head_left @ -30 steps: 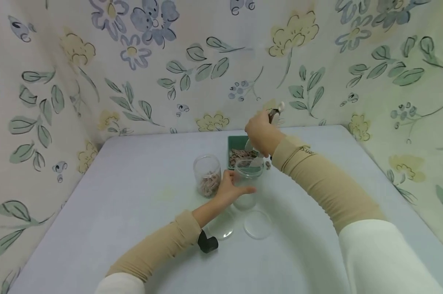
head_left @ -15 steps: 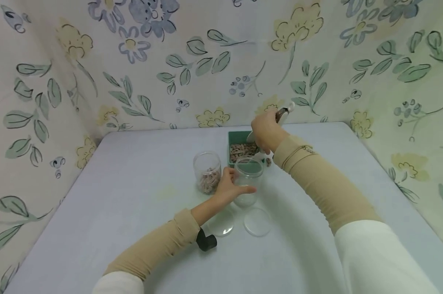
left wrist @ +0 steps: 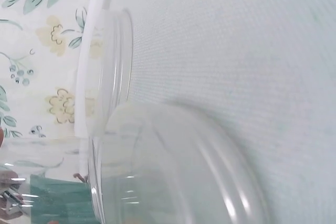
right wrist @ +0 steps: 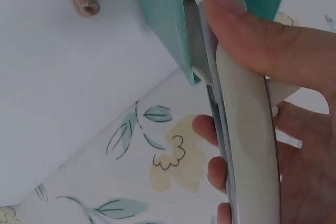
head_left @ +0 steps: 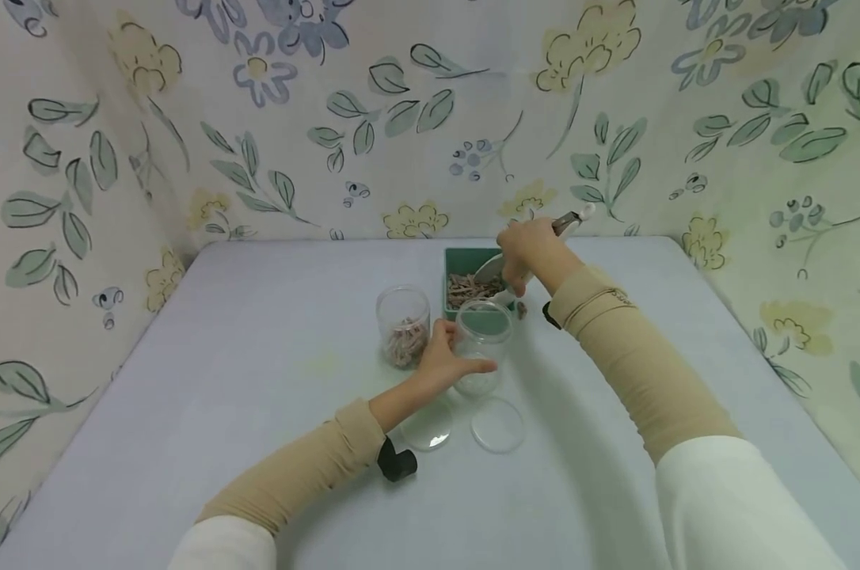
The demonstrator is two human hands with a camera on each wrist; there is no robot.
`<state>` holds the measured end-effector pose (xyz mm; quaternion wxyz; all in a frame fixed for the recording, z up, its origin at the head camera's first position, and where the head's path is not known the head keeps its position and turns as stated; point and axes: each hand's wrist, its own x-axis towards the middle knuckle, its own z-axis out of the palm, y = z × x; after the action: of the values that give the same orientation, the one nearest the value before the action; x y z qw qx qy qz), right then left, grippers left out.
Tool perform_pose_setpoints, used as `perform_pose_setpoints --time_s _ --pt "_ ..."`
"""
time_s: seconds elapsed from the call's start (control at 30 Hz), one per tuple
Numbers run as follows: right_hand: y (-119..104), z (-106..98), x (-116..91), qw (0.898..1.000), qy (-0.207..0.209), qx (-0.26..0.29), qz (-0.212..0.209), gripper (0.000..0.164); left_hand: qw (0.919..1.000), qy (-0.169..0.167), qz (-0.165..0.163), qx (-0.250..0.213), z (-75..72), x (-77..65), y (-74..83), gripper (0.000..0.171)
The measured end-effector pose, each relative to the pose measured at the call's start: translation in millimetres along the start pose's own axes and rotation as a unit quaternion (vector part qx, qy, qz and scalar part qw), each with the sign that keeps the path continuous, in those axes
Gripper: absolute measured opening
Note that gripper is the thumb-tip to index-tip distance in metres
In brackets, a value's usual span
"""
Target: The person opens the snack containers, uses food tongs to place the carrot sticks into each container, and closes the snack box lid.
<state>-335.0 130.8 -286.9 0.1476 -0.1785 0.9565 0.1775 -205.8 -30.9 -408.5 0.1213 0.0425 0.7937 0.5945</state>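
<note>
Floral backdrop (head_left: 373, 127) behind pale table (head_left: 287, 317) | left hand (head_left: 440, 368) grips clear jar (head_left: 483, 336); part-filled jar (head_left: 405, 340) just left of that hand | right hand (head_left: 533, 249) grips white tongs (right wrist: 247, 129), reaching into green tray (head_left: 466, 258) just beside it

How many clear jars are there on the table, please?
2: the left jar, with brown pieces inside; the right jar, gripped by the left hand.

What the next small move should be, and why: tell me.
Probably squeeze the tongs on some brown pieces. The right hand holds the tool at the green box, where its ends look spread beside the pieces, and the left hand grips a clear jar that looks empty.
</note>
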Motion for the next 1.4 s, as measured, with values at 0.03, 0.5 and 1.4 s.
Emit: perform_pose_setpoints --time_s 0.03,0.5,1.4 --pt "0.5 1.2 -1.3 1.0 0.006 0.002 -0.003 0.073 1.0 0.0 0.0 0.0 -0.4 0.3 0.2 0.07" --pt "-1.2 30.4 -9.9 0.988 0.141 -0.019 -0.059 0.03 0.9999 0.003 0.003 -0.011 -2.7 2.2 0.7 0.072" --pt "-3.1 61.3 -30.1 0.975 0.211 0.064 -0.005 0.023 0.9995 0.026 -0.006 -0.019 9.8 1.0 3.7 0.072"
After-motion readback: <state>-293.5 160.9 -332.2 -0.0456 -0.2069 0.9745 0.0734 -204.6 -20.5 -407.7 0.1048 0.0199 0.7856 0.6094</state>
